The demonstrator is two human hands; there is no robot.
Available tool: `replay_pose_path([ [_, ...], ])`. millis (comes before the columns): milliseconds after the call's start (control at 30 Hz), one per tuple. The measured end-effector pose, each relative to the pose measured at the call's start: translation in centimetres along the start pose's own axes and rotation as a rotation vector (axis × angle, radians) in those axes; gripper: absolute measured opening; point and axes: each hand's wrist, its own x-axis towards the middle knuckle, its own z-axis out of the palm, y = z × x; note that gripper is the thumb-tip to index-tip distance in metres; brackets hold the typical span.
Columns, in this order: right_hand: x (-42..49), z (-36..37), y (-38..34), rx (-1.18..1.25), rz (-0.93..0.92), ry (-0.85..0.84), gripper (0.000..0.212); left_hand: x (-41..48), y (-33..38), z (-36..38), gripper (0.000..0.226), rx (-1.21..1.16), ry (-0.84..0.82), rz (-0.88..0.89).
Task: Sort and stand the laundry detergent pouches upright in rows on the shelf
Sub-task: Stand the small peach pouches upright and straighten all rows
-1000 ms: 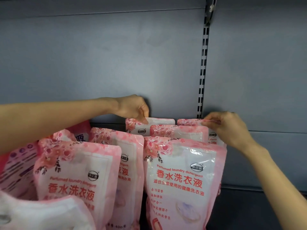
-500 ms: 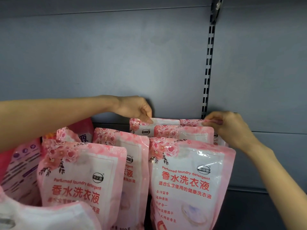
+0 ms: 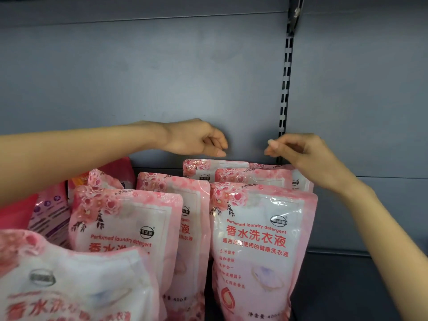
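Observation:
Several pink, flower-printed detergent pouches stand upright in rows on the dark shelf. The front right pouch [image 3: 261, 246] faces me, with two more behind it; the rearmost pouch [image 3: 215, 169] leans near the back panel. Another row stands to the left, led by a front pouch [image 3: 122, 225]. My left hand [image 3: 196, 139] hovers just above the rearmost pouch's top edge, fingers loosely curled and holding nothing. My right hand [image 3: 298, 151] hovers above that pouch's right corner, fingers also loosely curled, holding nothing.
Darker pink and purple pouches [image 3: 51, 209] lean at the far left. One more pink pouch [image 3: 69, 281] lies close to the camera at bottom left. A slotted upright [image 3: 286, 89] runs down the grey back panel. Bare shelf floor [image 3: 347, 286] lies to the right.
Both hands have let go of the rearmost pouch's top edge and lifted slightly above it. The pouch stays standing at the back.

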Motion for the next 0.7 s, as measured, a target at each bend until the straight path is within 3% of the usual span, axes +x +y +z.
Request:
replay_pose_path([
  [133,-0.5,0.0,-1.7,0.024,-0.039,-0.111,0.032,-1.3,2.2,-0.7,0.032,-0.038,-0.053,0.02],
  [300,-1.2,-0.5,-3.6,0.102,-0.043,-0.216,0.033,-4.1,2.4,-1.3,0.064,-0.058,-0.253,-0.087],
  [400,-0.6,-0.5,-3.3,-0.009,-0.029,-0.268,0.028,-5.8,2.9,-1.1,0.059,-0.038,-0.322,-0.14],
  [533,0.3,0.2,-2.1,-0.158,0.052,-0.359,0.017,-6.5,5.3,-0.5,0.038,-0.155,-0.271,-0.092],
  [700,0.1,1.3,-1.2,-0.288,0.075,-0.343,0.011,-5.7,7.6,0.3,0.02,-0.163,-0.3,-0.069],
])
